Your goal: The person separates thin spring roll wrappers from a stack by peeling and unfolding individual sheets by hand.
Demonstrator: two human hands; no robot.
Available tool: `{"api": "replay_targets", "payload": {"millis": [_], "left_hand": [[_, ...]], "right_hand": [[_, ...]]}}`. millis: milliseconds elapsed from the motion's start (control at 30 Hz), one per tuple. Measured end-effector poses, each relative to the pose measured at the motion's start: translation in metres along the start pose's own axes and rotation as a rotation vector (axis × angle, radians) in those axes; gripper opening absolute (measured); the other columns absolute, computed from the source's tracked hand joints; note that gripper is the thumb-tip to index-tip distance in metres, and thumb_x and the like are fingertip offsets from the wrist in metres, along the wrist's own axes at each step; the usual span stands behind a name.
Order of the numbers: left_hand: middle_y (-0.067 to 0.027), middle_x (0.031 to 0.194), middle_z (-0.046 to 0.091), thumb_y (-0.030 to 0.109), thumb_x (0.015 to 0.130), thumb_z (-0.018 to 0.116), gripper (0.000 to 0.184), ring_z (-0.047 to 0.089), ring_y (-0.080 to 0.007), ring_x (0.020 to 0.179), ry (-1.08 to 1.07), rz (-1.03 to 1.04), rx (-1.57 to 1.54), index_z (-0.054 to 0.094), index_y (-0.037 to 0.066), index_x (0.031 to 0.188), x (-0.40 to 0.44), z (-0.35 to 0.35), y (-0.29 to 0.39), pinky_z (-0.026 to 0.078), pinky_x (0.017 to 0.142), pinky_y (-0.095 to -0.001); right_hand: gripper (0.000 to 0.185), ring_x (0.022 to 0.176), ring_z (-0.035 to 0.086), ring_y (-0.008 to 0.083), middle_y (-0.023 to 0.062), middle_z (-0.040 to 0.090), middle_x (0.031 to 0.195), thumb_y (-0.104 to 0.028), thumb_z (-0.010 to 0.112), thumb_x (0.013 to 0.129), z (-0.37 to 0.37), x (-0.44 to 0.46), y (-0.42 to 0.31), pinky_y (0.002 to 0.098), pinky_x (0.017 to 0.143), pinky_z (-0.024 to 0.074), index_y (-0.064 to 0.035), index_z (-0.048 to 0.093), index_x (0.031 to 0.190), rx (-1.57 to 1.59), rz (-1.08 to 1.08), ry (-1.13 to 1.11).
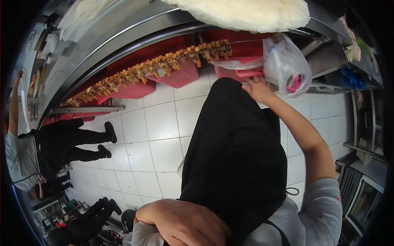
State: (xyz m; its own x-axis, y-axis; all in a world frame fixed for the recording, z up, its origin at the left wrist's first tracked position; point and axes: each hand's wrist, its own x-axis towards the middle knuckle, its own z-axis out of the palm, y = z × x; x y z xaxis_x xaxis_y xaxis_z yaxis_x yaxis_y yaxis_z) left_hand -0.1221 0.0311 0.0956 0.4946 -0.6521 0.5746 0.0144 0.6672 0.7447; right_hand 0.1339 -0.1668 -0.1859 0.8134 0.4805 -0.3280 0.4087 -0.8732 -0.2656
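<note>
My left hand [182, 223] rests low in the view against the black apron [234, 164], its fingers bent and pressed together; whether it grips anything I cannot make out. Farther up, my right hand [258, 89] has its fingers apart beside a red bin with a pink-red handle [249, 73]. Just to its right hangs a clear plastic bag [287, 67] with a bright pink item inside. Many wooden clothespins [164, 63] line a cord under the metal counter edge, above several red bins [180, 74].
A pale, fluffy mass [250, 14] lies on the steel counter [135, 24]. A person in black trousers [78, 143] stands at the left, with other people's dark legs [98, 211] below. Metal racks [363, 119] stand at the right on the white tiled floor [160, 123].
</note>
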Motion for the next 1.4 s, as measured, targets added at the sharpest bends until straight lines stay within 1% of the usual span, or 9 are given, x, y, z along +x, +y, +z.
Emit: {"api": "replay_targets", "payload": {"millis": [200,367,533,767,1000,1100,1167,1267,1400], "left_hand": [[-0.0135,0.092,0.069,0.016,0.094,0.061,0.021,0.067,-0.028,0.078,0.014,0.043,-0.02,0.069,-0.001,0.103,0.01,-0.002,-0.015,0.051,0.068,-0.0422],[-0.0131,0.094,0.069,0.015,0.093,0.062,0.021,0.067,-0.0277,0.079,-0.029,-0.074,0.033,0.068,-0.001,0.105,0.016,-0.005,-0.003,0.05,0.069,-0.0427],[-0.0129,0.094,0.069,0.014,0.093,0.062,0.021,0.066,-0.028,0.079,-0.059,-0.052,0.062,0.068,-0.001,0.105,0.021,-0.014,-0.004,0.05,0.069,-0.0427],[-0.0131,0.093,0.069,0.014,0.092,0.063,0.02,0.066,-0.028,0.079,-0.003,-0.092,0.055,0.068,-0.001,0.105,0.019,-0.008,-0.006,0.05,0.069,-0.0424],[-0.0133,0.094,0.069,0.014,0.092,0.063,0.02,0.067,-0.0277,0.08,0.011,-0.073,0.108,0.068,-0.001,0.105,0.015,-0.003,-0.006,0.05,0.07,-0.0419],[-0.0131,0.095,0.069,0.014,0.092,0.063,0.02,0.066,-0.0277,0.08,0.041,-0.07,0.137,0.068,-0.001,0.105,0.011,-0.001,-0.002,0.049,0.071,-0.0426],[-0.0127,0.095,0.069,0.014,0.092,0.063,0.021,0.066,-0.0276,0.081,0.04,-0.077,0.13,0.068,0.0,0.105,0.008,-0.002,-0.001,0.049,0.071,-0.0429],[-0.0123,0.096,0.069,0.014,0.092,0.063,0.021,0.066,-0.0274,0.081,0.038,-0.052,0.099,0.068,0.0,0.106,0.008,-0.006,-0.007,0.049,0.072,-0.0427],[-0.0126,0.095,0.069,0.014,0.092,0.064,0.02,0.066,-0.0275,0.08,-0.03,-0.13,0.124,0.069,0.0,0.105,0.024,-0.011,0.002,0.049,0.072,-0.0426]], "right_hand": [[0.056,0.14,0.029,0.0322,0.0121,0.035,0.149,-0.037,0.065,0.082,-0.025,-0.1,-0.048,0.052,0.109,0.0274,-0.0211,0.051,0.133,-0.01,-0.909,-0.034],[0.063,0.135,0.033,0.0366,0.0218,0.034,0.145,-0.033,0.057,0.09,0.025,-0.032,0.028,0.0469,0.111,0.0288,-0.0052,0.035,0.142,0.054,0.136,0.208],[0.066,0.144,0.023,0.0313,0.0084,0.029,0.154,-0.039,0.066,0.078,-0.022,-0.104,-0.064,0.0525,0.111,0.0229,-0.0209,0.047,0.138,0.101,-1.084,0.048],[0.052,0.133,0.038,0.0336,0.0201,0.045,0.138,-0.044,0.047,0.094,0.028,0.002,-0.024,0.0502,0.108,0.0294,-0.0034,0.052,0.127,0.261,0.07,0.101],[0.028,0.111,0.057,0.0264,0.0079,0.064,0.113,-0.034,0.056,0.087,0.006,-0.049,-0.117,0.0477,0.1,0.0377,-0.0135,0.067,0.103,0.367,-1.047,-0.056],[0.036,0.096,0.061,0.035,0.0155,0.065,0.1,-0.033,0.049,0.093,0.016,0.027,-0.052,0.0471,0.087,0.0477,-0.0026,0.067,0.1,0.224,-0.49,0.328],[0.047,0.103,0.059,0.0351,0.0196,0.061,0.112,-0.039,0.043,0.096,0.005,0.041,-0.035,0.0467,0.09,0.0461,0.0019,0.064,0.105,0.118,0.221,-0.201],[0.042,0.114,0.05,0.0315,0.0138,0.056,0.119,-0.04,0.051,0.092,-0.008,-0.036,-0.092,0.0493,0.095,0.0379,-0.0032,0.062,0.108,-0.033,-0.442,0.425],[0.034,0.126,0.047,0.0261,0.0103,0.055,0.128,-0.028,0.055,0.09,-0.001,-0.062,-0.094,0.0485,0.104,0.0336,-0.0114,0.06,0.12,0.183,-0.957,0.076]]}}
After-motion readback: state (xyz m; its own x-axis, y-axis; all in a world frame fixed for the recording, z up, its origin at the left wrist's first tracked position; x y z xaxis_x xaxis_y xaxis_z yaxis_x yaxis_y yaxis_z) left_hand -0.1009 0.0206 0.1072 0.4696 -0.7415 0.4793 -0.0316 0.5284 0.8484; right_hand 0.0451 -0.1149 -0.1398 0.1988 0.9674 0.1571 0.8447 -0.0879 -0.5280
